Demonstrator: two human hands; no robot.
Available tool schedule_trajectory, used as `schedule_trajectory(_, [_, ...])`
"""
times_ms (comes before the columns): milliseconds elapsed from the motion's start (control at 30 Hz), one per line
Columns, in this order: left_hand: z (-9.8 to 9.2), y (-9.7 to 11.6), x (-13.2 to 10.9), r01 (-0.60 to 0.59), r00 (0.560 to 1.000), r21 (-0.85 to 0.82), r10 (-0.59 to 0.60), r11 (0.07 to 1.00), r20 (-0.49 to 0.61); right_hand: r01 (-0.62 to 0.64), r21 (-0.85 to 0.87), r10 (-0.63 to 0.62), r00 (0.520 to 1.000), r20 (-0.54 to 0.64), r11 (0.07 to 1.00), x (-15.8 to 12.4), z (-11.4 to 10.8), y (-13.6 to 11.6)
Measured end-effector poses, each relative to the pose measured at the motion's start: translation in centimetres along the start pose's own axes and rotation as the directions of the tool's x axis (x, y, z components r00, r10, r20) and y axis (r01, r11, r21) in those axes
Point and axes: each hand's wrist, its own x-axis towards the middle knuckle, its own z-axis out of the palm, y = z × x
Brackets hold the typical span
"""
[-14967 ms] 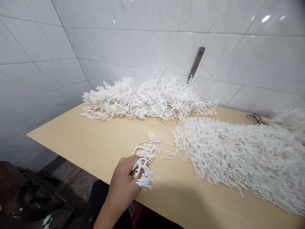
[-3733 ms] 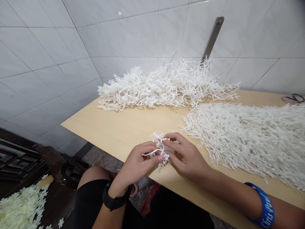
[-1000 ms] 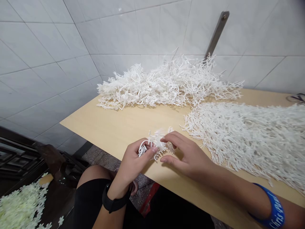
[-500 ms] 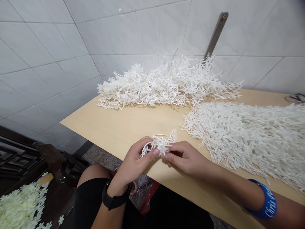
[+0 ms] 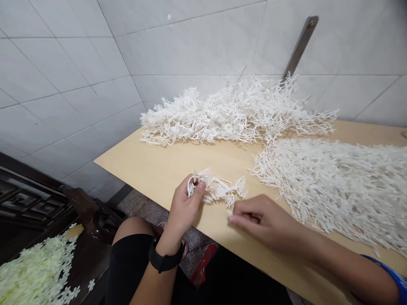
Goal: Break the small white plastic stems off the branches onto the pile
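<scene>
Head view: the left hand [image 5: 185, 207] has its grip closed on one end of a white branching sprig [image 5: 221, 190], which stretches rightward over the counter [image 5: 178, 163], near the front edge. The right hand [image 5: 265, 220] has its grip pinched together just beside the sprig's other end, a small white bit [image 5: 230, 212] at its tip; whether that is held, I cannot tell. Behind lies a tangled white pile [image 5: 222, 116]; rightward spreads a flatter white heap [image 5: 337, 182].
</scene>
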Motion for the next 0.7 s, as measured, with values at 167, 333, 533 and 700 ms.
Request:
schedule_trajectory(167, [0.4,0.4,-0.4,0.009,0.999,-0.035,-0.01,0.999,-0.043,-0.233,-0.436,-0.009,0.875,-0.484,0.869,0.9,-3.7,3.0])
schedule_trajectory(333, [0.3,0.9,-0.5,0.009,1.0,-0.018,-0.009,1.0,-0.022,-0.468,-0.636,-0.054,0.779,-0.624,0.614,0.8,-7.0,4.2])
schedule_trajectory(533, [0.3,1.0,-0.5,0.052,0.999,-0.036,-0.052,0.998,0.005,-0.425,-0.636,-0.104,0.776,-0.623,0.644,0.7,-6.7,3.2])
schedule_trajectory(700, [0.2,0.9,-0.6,-0.006,1.0,0.031,0.006,1.0,0.016,-0.168,-0.443,-0.095,0.854,-0.511,0.88,0.6,-4.4,1.0])
